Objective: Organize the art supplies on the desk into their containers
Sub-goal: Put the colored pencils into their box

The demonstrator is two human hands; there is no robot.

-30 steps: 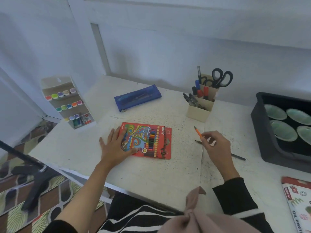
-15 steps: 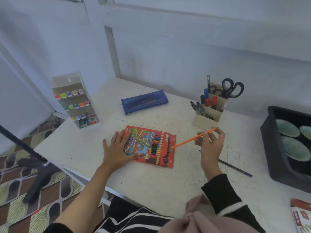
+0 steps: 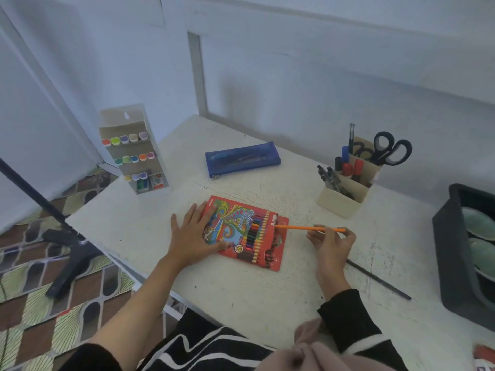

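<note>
**Orange pencil aimed at the right end of the box**

Head view: The orange pencil (image 3: 308, 228) lies almost level across the middle of the frame, its tip pointing left and its back end to the right. The right hand (image 3: 330, 243) pinches it near that back end, fingers curled round the shaft, so most of the pencil sticks out to the left of the grip. The tip meets the right edge of the red pencil box (image 3: 249, 231); whether it has entered the opening or only touches the flap is hard to tell at this angle. The box lies flat, just left of centre, slightly turned. The pencils seen through its window run roughly the same way as the held one, so a push to the left along the pencil's length looks like the move needed. The left hand (image 3: 194, 236) presses flat on the left part of the box, fingers straight, steadying it.

A black pencil (image 3: 380, 281) lies loose on the white desk (image 3: 241, 303), lower right, nearer the right hand. Further back sit a blue pencil case (image 3: 242, 159) and a desk organizer (image 3: 345, 194) holding pens and scissors (image 3: 388, 151). A marker rack (image 3: 134, 151) stands at the left corner, and a dark bin (image 3: 450, 250) at the right edge. Pale walls close in behind, and patterned carpet (image 3: 40, 303) shows at lower left.
</note>
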